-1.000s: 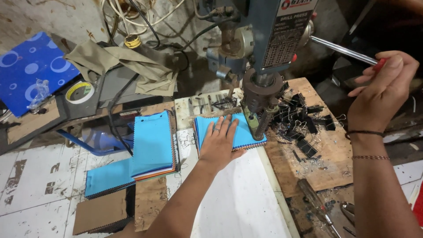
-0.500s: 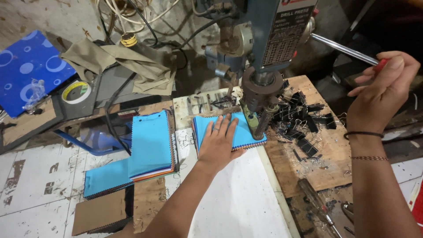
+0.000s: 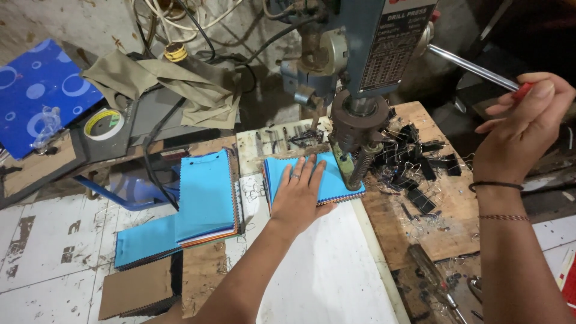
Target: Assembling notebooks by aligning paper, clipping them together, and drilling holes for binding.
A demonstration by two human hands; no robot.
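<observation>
Blue swatch stack on the counter under the drill press, my left hand flat on it, grip released, my right hand at 3 o'clock, grip clenched on the press lever.

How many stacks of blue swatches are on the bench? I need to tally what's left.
3: one under the left hand at the drill press; one upright stack left of it; one beneath that, partly covered. Others may be hidden.

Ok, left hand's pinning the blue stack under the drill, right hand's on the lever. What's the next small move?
Probably pull the lever down gently with the right hand. The left hand lies flat on the blue stack, fingers beside the drill tip, which sits at the stack's right edge.
</observation>
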